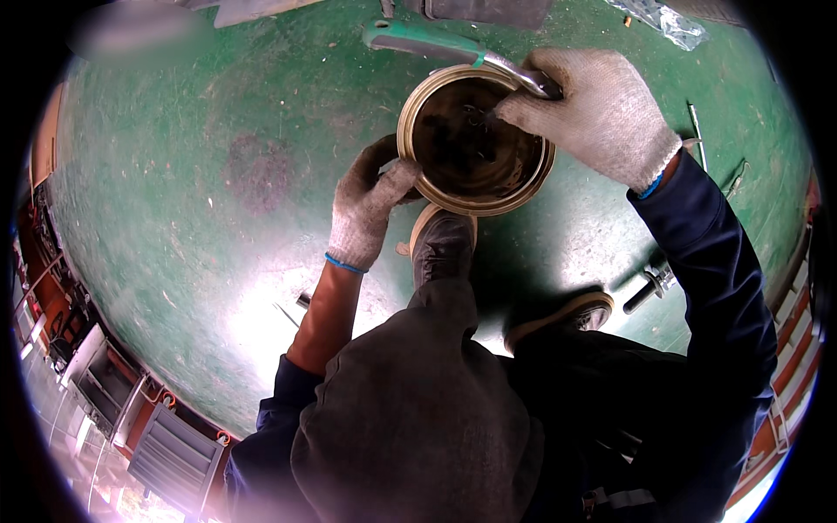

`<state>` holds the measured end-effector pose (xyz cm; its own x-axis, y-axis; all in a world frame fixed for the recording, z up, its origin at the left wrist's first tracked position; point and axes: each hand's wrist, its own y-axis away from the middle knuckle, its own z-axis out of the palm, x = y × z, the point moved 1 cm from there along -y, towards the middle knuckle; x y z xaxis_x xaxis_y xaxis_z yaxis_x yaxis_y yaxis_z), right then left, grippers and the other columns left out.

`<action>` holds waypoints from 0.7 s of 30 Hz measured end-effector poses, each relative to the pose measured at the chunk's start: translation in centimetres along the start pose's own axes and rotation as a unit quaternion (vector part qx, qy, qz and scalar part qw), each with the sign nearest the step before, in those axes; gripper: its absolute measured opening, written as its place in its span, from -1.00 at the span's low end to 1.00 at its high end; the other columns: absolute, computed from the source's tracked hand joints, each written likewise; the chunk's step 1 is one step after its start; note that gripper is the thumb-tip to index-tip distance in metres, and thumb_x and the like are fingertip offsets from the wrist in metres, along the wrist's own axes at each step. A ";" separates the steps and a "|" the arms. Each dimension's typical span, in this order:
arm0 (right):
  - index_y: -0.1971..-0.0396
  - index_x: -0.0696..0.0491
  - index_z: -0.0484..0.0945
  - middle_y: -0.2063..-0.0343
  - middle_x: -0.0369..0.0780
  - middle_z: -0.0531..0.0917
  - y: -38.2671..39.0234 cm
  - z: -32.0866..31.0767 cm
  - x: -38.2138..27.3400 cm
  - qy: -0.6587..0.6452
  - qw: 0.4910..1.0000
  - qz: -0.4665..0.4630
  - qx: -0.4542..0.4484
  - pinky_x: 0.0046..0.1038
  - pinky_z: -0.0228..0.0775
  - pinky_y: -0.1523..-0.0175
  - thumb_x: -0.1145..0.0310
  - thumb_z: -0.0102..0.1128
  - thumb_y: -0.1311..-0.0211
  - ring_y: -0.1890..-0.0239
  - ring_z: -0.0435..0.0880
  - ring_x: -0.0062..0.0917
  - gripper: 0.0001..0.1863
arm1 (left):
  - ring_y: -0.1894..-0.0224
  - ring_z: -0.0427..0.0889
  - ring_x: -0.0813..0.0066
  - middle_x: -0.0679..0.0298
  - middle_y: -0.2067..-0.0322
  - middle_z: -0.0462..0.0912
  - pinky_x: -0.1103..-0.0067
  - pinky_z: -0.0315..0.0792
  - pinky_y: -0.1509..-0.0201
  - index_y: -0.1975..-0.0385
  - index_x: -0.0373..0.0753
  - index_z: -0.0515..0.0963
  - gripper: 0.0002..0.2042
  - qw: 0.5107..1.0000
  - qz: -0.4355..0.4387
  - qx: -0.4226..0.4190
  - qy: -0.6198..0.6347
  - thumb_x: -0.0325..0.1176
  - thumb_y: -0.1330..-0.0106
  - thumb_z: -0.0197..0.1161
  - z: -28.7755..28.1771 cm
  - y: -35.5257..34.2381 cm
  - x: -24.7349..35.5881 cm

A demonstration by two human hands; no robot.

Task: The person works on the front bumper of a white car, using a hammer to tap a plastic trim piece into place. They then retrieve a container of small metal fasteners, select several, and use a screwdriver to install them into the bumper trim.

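An open round metal can (475, 207) with a gold-coloured rim is in front of me, its inside dark and brown-stained. My left hand (366, 205), in a whitish knitted glove with a blue cuff edge, grips the can's left side, thumb near the rim. My right hand (593, 109), gloved alike, is closed around the metal end of a green-handled tool (427, 41) above the can's far right rim. The tool's green grip points to the left; its head is mostly hidden by my fingers, so its kind is unclear. My right fingertips overlap the can's mouth.
My shoes (445, 240) stand on the green floor (174, 218) close to the can. A dark-handled metal object (647, 289) and a thin metal rod (698, 138) lie at right. Clear plastic (671, 26) lies far right; a grey cart (179, 453) stands lower left.
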<state>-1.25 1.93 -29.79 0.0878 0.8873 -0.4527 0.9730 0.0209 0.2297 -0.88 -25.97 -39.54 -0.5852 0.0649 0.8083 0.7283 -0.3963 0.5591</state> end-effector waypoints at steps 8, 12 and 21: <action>0.26 0.08 0.70 0.40 -0.05 0.72 0.1 2.1 -1.7 -0.011 0.989 0.049 -0.136 -0.17 0.62 0.02 0.04 0.31 -0.22 0.26 0.76 -0.16 -0.63 | -0.03 0.68 0.40 0.08 -0.05 0.64 0.48 0.63 -0.05 -0.29 -0.45 0.41 -0.32 1.000 0.005 0.000 -0.010 -0.07 -0.34 0.42 -0.1 -0.1 -0.2; 0.20 0.06 0.69 0.35 -0.08 0.74 0.1 2.9 -1.9 0.030 0.990 0.042 -0.132 -0.16 0.62 0.02 0.05 0.30 -0.24 0.22 0.76 -0.15 -0.64 | -0.02 0.67 0.40 0.08 -0.05 0.64 0.48 0.63 -0.05 -0.29 -0.45 0.41 -0.33 1.000 0.003 0.004 -0.004 -0.08 -0.35 0.42 -0.1 0.0 -0.2; 0.21 0.08 0.69 0.36 -0.06 0.73 0.1 2.2 -0.7 -0.028 0.996 0.024 -0.075 -0.15 0.62 0.06 0.06 0.31 -0.22 0.23 0.76 -0.14 -0.63 | -0.02 0.67 0.41 0.07 -0.06 0.63 0.48 0.62 -0.05 -0.29 -0.46 0.40 -0.33 1.000 -0.002 0.000 -0.004 -0.10 -0.35 0.42 -0.2 0.0 -0.2</action>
<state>-0.71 0.29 -31.34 0.1499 0.8624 -0.4835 0.9245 0.0510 0.3777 -0.85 -26.12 -39.74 -0.5858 0.0734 0.8071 0.7259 -0.3952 0.5628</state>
